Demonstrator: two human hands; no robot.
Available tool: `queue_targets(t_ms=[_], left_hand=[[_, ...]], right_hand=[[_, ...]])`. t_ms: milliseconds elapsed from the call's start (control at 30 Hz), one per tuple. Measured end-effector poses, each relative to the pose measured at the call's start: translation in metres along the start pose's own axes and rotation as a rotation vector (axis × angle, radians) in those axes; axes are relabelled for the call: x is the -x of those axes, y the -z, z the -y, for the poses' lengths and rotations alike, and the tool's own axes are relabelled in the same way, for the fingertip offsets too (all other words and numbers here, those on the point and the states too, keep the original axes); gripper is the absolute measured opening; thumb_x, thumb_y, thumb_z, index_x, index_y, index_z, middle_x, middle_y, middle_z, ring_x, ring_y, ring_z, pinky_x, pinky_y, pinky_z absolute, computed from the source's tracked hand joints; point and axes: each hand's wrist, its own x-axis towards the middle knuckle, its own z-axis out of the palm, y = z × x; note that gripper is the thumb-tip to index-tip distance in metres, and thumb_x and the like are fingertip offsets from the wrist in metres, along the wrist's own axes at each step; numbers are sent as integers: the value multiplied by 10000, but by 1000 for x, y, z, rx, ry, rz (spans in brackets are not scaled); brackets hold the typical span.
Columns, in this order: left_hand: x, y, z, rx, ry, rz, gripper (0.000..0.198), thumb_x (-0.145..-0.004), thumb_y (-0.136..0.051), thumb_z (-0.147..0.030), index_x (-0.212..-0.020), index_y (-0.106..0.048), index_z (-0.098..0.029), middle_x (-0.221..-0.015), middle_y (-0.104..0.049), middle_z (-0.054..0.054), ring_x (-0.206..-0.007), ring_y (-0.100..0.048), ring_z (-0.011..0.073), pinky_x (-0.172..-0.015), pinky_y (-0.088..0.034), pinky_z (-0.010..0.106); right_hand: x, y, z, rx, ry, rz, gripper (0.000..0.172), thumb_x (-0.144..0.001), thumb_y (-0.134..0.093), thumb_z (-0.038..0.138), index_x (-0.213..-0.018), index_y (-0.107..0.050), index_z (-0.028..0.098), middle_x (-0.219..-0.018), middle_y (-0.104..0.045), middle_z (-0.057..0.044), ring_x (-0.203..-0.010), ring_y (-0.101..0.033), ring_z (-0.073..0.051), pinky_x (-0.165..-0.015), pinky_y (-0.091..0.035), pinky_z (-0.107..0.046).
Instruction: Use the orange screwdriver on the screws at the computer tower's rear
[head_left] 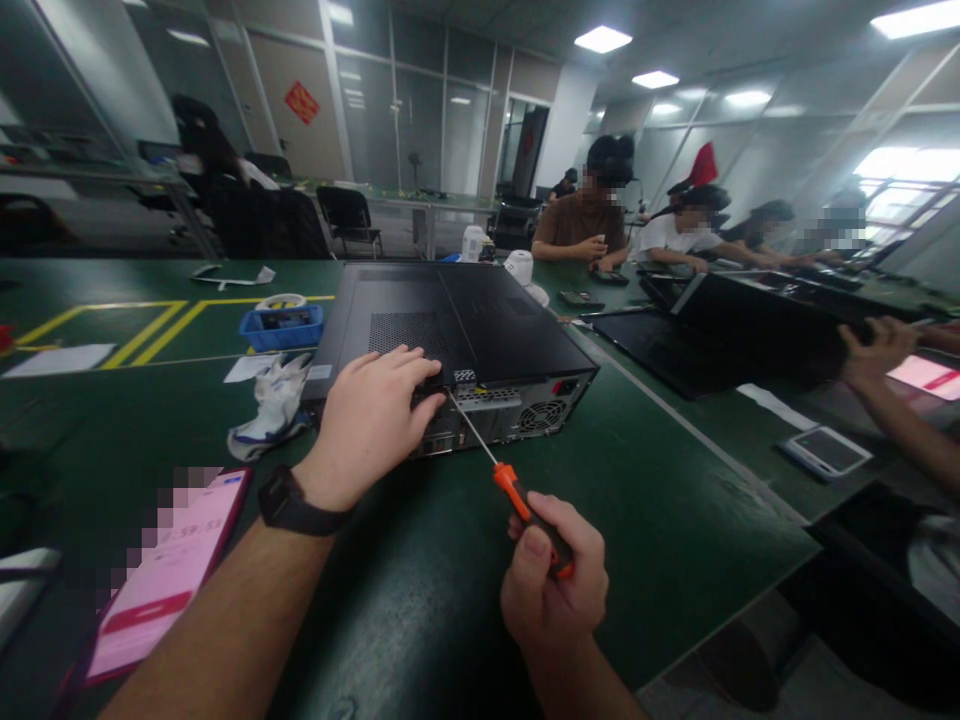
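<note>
A black computer case lies flat on the green table, its rear panel with a round fan grille facing me. My left hand rests on the near left edge of the case, palm down, fingers over the top panel and thumb by the rear edge. In my right hand is an orange and black screwdriver, gripped by its handle. Its thin shaft points up and left, and the tip meets the rear edge of the case beside my left thumb. What lies under the left palm is hidden.
Left of the case are a blue bin, white gloves and a phone with a pink screen. Rightward are black panels, a small device and another person's hand. People sit farther back.
</note>
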Motion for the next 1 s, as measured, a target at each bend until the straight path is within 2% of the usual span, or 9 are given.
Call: queue_targets(t_ms=[167, 367, 467, 567, 700, 900, 1000], left_hand=[[0, 0, 0, -8, 9, 14, 342, -950, -727, -296, -1273, -778, -193, -1418, -743, 134, -1353, -680, 342, -1187, -500, 535], [0, 0, 0, -16, 13, 24, 334, -961, -709, -304, -1274, -771, -208, -1429, -739, 123, -1364, -672, 336, -1187, -495, 529], [1, 1, 0, -11, 15, 25, 332, -964, -697, -305, -1276, -768, -215, -1428, -740, 118, -1366, -671, 329, -1192, -489, 519], [1, 1, 0, -5, 11, 16, 327, -967, -690, -307, -1271, -769, -217, -1426, -742, 117, -1365, -671, 324, -1190, -491, 512], [1, 1, 0, -10, 7, 19, 325, -966, -691, -306, -1265, -773, -211, -1427, -739, 129, -1362, -673, 335, -1185, -497, 530], [0, 0, 1, -3, -4, 9, 330, -959, -709, -291, -1266, -775, -190, -1416, -742, 145, -1348, -682, 348, -1173, -508, 542], [0, 0, 1, -2, -4, 9, 330, -959, -713, -295, -1266, -774, -192, -1424, -738, 142, -1348, -682, 349, -1173, -507, 546]], right_hand=[[-10, -1, 3, -47, 64, 19, 298, -978, -565, 170, -1271, -623, 168, -956, -706, -58, -784, -718, -181, -686, -656, -364], [-1, 0, 0, 33, -3, -26, 241, -1009, -594, 185, -1244, -642, 196, -970, -737, -39, -674, -709, -146, -580, -621, -289], [0, 1, 0, -5, 4, 9, 267, -1013, -570, 203, -1271, -634, 178, -988, -733, -55, -675, -701, -146, -570, -608, -289], [-6, 1, 3, -69, 66, 36, 324, -967, -553, 165, -1285, -614, 151, -977, -702, -66, -755, -706, -171, -641, -624, -329], [-16, 1, 7, -32, 75, 35, 340, -901, -569, 100, -1231, -629, 155, -975, -683, -64, -849, -693, -190, -731, -627, -362], [-11, -1, 4, -34, 103, -12, 368, -906, -593, 55, -1256, -629, 163, -969, -707, -50, -790, -702, -163, -675, -628, -317], [-4, -1, -1, -35, 63, -13, 351, -936, -601, 66, -1267, -632, 177, -975, -722, -49, -722, -696, -143, -599, -608, -282]])
